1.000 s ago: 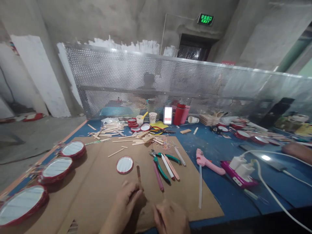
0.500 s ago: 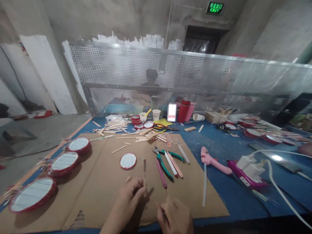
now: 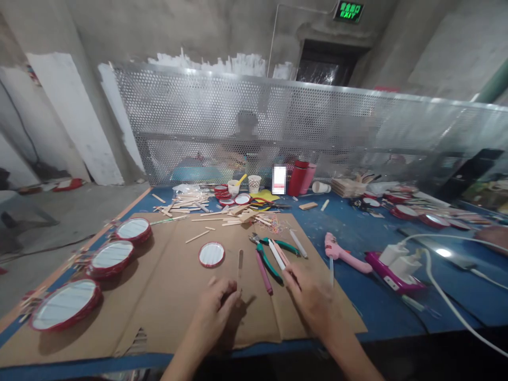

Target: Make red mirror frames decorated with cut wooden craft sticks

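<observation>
The left hand (image 3: pixel 220 302) is over the brown cardboard sheet (image 3: pixel 170 299), and its grip is closed on a thin flat wooden stick (image 3: pixel 240 260). The stick is pinched between thumb and fingers, and its rounded end points up, away from the person. The right hand (image 3: pixel 311 293) is at the right part of the cardboard sheet, with its fingers over the lower ends of a white marker (image 3: pixel 277 254) and a peach-coloured marker (image 3: pixel 282 251). I cannot tell if its grip is closed on them or only lies over them.

These two markers lie side by side across a pair of pliers with teal handles (image 3: pixel 269 264). To the left of the pliers lies a mauve marker (image 3: pixel 264 273), and to the right, near the edge of the cardboard sheet, a pale grey marker (image 3: pixel 298 244). A small round white disc with a red rim (image 3: pixel 211 254) lies flat beyond the left hand. Three round white pieces with thick red rims (image 3: pixel 65 305) stand in a row along the left side. At the far edge of the cardboard sheet is a loose heap of pale wooden sticks (image 3: pixel 238 216). On the blue desk (image 3: pixel 313 227), to the right, are a pink glue gun (image 3: pixel 346 256) and a purple power strip (image 3: pixel 391 276) with white plugs in it.
</observation>
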The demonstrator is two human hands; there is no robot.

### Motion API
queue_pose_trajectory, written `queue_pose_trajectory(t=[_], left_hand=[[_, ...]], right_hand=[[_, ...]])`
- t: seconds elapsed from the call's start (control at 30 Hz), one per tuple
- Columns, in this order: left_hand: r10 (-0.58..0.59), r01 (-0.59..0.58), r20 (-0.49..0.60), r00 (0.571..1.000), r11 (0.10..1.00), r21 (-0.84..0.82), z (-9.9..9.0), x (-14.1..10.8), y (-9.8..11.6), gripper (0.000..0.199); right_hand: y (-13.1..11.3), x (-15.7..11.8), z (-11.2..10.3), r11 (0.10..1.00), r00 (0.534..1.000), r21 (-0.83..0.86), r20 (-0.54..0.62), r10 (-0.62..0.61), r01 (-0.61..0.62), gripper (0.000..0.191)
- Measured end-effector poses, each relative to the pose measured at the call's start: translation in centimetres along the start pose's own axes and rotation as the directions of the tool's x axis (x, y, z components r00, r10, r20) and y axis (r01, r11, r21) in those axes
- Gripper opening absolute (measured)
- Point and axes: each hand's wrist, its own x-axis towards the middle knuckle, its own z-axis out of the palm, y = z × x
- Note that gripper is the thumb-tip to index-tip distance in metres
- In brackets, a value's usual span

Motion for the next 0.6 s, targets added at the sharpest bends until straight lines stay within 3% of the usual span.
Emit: queue_pose_trajectory(t=[0.2,0.4,0.6], left_hand=[[0.007,-0.007,-0.011,1.0,1.0,0.019,0.0,-0.1,-0.1,0.024],[0.012,-0.011,-0.023,1.0,1.0,0.028,0.3,0.0,-0.5,0.02],[0.009,-0.009,-0.007,1.0,1.0,0.02,0.5,0.1,-0.7,0.021]], right_hand=[[1.0,3.1,-0.1,0.936,0.952,-0.339,0.242,0.187,-0.097,0.042],[0.8,4.4,1.1,0.923,0.881,-0.37,0.398,0.256,-0.101,0.037],[-0.1,5.9,0.7,0.892,0.801,-0.408,0.46,0.384,-0.194,0.037]])
